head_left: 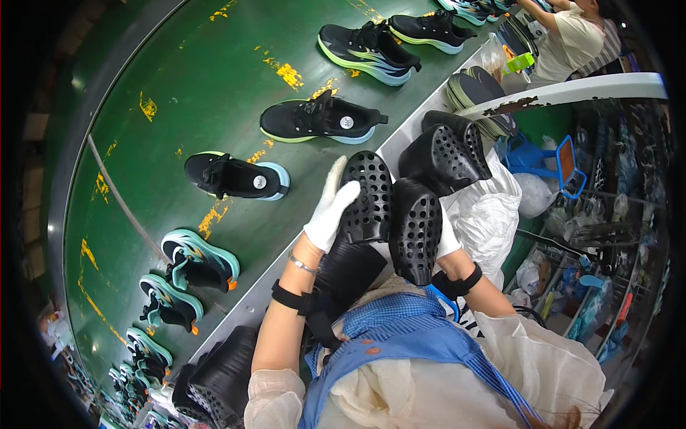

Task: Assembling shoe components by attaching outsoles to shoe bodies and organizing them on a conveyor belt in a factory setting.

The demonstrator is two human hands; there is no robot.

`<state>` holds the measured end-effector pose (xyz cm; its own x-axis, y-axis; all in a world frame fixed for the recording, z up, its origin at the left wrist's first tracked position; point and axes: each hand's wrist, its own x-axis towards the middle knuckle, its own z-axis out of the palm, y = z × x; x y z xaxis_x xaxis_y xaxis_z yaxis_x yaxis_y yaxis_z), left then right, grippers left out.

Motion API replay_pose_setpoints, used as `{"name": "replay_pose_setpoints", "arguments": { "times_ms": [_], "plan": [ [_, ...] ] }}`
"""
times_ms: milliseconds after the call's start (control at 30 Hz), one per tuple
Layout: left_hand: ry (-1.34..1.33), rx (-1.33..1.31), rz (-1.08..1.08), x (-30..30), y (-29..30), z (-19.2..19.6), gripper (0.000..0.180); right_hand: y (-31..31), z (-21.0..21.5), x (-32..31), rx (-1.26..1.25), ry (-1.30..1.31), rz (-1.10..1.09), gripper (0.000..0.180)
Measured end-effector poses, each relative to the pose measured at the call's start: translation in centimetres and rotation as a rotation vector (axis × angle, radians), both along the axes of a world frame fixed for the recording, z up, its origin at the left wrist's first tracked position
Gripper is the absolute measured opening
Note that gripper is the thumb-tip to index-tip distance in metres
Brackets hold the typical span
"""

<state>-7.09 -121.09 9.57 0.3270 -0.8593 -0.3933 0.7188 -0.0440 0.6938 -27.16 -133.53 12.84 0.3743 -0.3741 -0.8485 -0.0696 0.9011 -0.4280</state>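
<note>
My left hand (332, 207), in a white glove, grips a black plastic shoe form (368, 191) dotted with round holes. Its thumb presses the side while the fingers stretch along the edge. A matching shoe form (416, 232) stands beside it on the right. Behind that one is my right hand (448, 237), also gloved in white and closed round its side; most of its fingers are hidden. Both forms are held upright in front of my chest, side by side. Just beyond them, more perforated black forms (444, 157) rest on the line's metal edge.
A green conveyor belt (236, 93) carries black sports shoes (321, 118) and teal-soled shoes (200, 257). Black ribbed forms (225, 372) sit at the lower left. A white curved bar (572, 93) crosses at right, near a white bag (486, 214) and blue chair-like frame (550, 161). Another person (572, 43) sits farther along.
</note>
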Motion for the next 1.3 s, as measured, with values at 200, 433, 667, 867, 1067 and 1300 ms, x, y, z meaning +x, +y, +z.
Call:
{"name": "replay_pose_setpoints", "arguments": {
  "times_ms": [200, 433, 667, 867, 1067, 1300],
  "plan": [
    [-0.280, -0.010, -0.093, 0.2, -0.9, -1.1, 0.076, 1.7, -2.1, -1.6, -0.030, -0.070, -0.012, 0.038],
    [-0.454, 0.001, -0.190, -0.2, -3.2, -3.2, 0.075, 1.2, -4.1, -2.9, -0.026, -0.116, -0.033, 0.037],
    [-0.764, 0.088, -0.286, 0.2, -5.1, -3.2, 0.069, 0.6, -4.8, -3.2, 0.062, -0.153, -0.109, 0.039],
    [-0.962, 0.175, -0.364, 1.0, -4.5, -3.2, 0.066, -0.7, -5.4, -2.8, 0.124, -0.099, -0.099, 0.039],
    [-0.847, 0.213, -0.286, 0.7, -3.6, -3.2, 0.065, -1.0, -5.6, -0.9, 0.029, -0.003, -0.087, 0.035],
    [-0.813, 0.296, -0.238, 0.4, -3.3, -3.9, 0.065, -0.6, -9.3, -2.7, -0.053, 0.012, -0.015, 0.037]
  ]
}}
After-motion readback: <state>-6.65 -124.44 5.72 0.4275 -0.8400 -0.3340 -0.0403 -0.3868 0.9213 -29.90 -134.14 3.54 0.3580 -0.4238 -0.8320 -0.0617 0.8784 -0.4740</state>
